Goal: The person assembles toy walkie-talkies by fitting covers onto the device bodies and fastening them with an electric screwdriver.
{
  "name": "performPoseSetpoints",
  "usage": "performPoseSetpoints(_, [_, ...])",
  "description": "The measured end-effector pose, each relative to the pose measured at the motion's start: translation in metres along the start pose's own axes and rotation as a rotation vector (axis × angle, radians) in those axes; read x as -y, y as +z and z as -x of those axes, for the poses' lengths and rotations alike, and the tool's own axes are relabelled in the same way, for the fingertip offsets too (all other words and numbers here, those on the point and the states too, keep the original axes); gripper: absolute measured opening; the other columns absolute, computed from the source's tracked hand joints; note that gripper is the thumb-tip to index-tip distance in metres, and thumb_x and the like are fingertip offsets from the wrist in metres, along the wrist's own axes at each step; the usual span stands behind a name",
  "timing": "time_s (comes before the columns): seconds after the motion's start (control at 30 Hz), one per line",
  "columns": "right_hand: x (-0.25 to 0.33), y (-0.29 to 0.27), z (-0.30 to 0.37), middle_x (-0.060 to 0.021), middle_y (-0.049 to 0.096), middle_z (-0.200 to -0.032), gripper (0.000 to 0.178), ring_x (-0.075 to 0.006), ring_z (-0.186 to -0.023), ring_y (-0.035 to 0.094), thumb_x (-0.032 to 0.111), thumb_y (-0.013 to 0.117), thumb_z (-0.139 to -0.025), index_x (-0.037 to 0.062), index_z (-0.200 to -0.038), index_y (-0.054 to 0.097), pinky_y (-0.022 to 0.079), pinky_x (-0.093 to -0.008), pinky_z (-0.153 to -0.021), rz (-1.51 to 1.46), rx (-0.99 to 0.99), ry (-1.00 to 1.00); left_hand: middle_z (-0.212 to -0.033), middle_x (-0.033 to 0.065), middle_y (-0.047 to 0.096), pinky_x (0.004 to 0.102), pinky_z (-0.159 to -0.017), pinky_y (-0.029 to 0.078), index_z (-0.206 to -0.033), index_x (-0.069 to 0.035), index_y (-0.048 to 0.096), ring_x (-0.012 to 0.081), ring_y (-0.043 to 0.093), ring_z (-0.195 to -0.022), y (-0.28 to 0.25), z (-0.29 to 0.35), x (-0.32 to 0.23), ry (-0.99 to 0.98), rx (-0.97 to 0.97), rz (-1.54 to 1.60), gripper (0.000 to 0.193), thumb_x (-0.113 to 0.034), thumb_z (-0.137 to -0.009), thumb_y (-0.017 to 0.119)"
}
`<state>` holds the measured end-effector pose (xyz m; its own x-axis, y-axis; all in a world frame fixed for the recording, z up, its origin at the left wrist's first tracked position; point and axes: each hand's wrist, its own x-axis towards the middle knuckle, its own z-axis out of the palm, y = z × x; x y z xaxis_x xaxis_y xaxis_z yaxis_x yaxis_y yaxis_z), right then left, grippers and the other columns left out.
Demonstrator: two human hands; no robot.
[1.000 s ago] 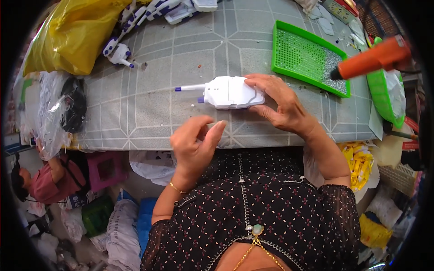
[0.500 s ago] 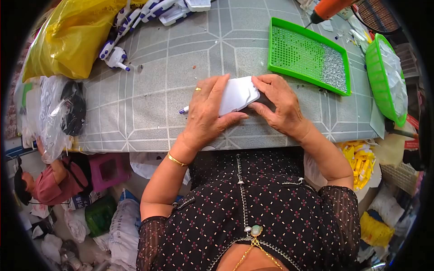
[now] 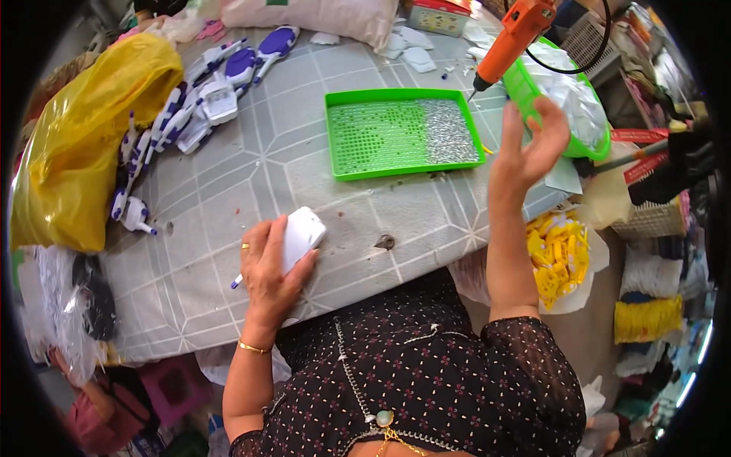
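Near edge: your left hand (image 3: 268,268) presses the white plastic housing (image 3: 301,236) flat on the tabletop (image 3: 228,190) (fingers closed over it). Farther: your right hand (image 3: 528,150), fingers spread and empty, rises toward the hanging orange screwdriver (image 3: 512,34); grasping it seems next.

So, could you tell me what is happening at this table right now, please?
A person sits at a grey table. The left hand presses a white plastic part flat on the tabletop. The right hand is raised, open, near an orange powered screwdriver hanging above a green tray of screws. More white-and-purple parts lie beside a yellow bag.
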<state>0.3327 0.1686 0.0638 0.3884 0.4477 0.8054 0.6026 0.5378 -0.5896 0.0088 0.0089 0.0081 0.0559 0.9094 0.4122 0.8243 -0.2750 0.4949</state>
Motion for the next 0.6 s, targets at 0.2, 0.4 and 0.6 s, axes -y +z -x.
performPoseSetpoints(0.2, [-0.052, 0.008, -0.061, -0.0112, 0.063, -0.118, 0.045, -0.018, -0.104, 0.064, 0.02, 0.069, -0.096, -0.0029, -0.128, 0.048, 0.049, -0.0328, -0.095, -0.338, 0.183, 0.223, -0.118, 0.0187, 0.061, 0.0446, -0.094, 0.046, -0.129, 0.003, 0.061, 0.0353, 0.058, -0.107, 0.005, -0.009, 0.001, 0.014, 0.0, -0.032, 0.064, -0.027, -0.077, 0.082])
performPoseSetpoints(0.4, [0.001, 0.026, -0.056, -0.0119, 0.069, -0.097, 0.028, -0.0211, -0.08, 0.068, 0.012, 0.069, -0.093, 0.0023, -0.116, 0.057, 0.054, -0.0349, -0.073, -0.664, 0.445, 0.457, -0.116, 0.0172, 0.062, 0.044, -0.093, 0.047, -0.129, 0.002, 0.061, 0.0346, 0.058, -0.106, 0.009, -0.01, 0.004, 0.026, 0.0, -0.047, 0.065, -0.028, -0.076, 0.083])
performPoseSetpoints(0.6, [0.017, 0.06, -0.032, -0.0031, 0.059, -0.074, 0.034, -0.0138, -0.058, 0.055, 0.007, 0.073, -0.088, 0.0014, -0.117, 0.057, 0.049, -0.0304, -0.062, -0.73, 0.79, 0.577, -0.116, 0.0167, 0.062, 0.0441, -0.091, 0.047, -0.128, 0.002, 0.062, 0.0342, 0.059, -0.104, 0.006, -0.01, 0.005, 0.02, 0.003, -0.04, 0.066, -0.026, -0.073, 0.084])
